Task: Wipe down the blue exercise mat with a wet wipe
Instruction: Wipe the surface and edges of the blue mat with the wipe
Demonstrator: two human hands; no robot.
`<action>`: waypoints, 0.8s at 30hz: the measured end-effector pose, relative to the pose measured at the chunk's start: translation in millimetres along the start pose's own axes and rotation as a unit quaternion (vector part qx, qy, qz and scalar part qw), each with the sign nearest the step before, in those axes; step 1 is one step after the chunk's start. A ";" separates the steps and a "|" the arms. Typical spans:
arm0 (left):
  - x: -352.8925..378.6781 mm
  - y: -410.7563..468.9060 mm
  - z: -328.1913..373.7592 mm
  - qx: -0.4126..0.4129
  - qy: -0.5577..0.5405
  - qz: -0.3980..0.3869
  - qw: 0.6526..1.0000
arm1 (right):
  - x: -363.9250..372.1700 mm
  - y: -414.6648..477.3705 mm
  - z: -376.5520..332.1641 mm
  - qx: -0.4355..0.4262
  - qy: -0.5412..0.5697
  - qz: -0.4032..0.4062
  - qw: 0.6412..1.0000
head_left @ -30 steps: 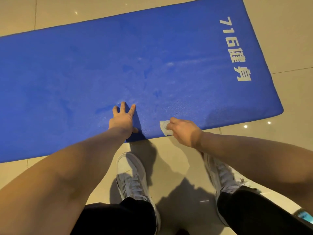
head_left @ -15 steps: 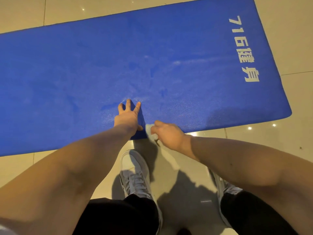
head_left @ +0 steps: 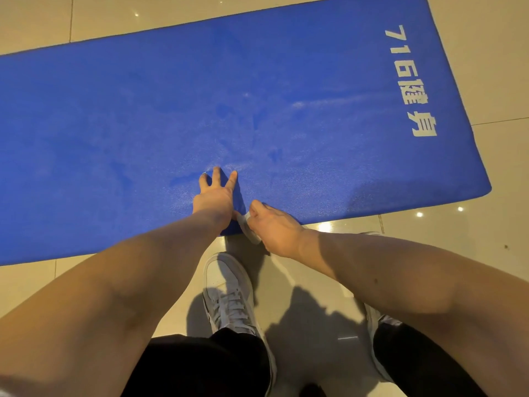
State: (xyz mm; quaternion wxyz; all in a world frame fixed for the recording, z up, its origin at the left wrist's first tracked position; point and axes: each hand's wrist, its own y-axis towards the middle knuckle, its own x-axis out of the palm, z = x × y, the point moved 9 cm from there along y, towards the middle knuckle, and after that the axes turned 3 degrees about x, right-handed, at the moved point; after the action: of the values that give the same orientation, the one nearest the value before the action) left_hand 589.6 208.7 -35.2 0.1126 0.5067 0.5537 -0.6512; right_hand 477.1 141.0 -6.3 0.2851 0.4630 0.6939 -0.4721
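Head view: white print near the right end of the blue exercise mat point(head_left: 114, 124) reads "716健身" point(head_left: 410, 81). The left hand point(head_left: 215, 196) presses flat on the mat, fingers straight and spread. Just beside it, the right hand point(head_left: 276, 226) curls round a white wet wipe point(head_left: 248, 228) at the mat's near edge. A white sneaker point(head_left: 229, 290) stands below on the glossy tiled floor point(head_left: 501, 67), which borders the mat on every visible side.
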 end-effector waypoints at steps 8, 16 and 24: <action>-8.5 -6.7 4.1 0.015 -0.020 -0.011 1.000 | 4.6 1.2 10.5 -0.021 -0.053 -0.042 0.997; -10.0 -9.1 4.7 0.021 -0.031 -0.019 0.999 | -7.9 -52.8 100.8 -0.008 -0.050 -0.010 0.999; -11.5 -9.6 4.5 0.023 -0.035 -0.018 0.999 | -21.6 -51.2 102.4 0.044 0.071 0.028 0.996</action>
State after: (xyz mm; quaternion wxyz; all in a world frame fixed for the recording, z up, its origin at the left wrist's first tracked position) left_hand 585.7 203.7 -20.9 0.1090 0.4759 0.5429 -0.6832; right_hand 434.9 32.3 -8.4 0.2273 0.5266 0.6782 -0.4595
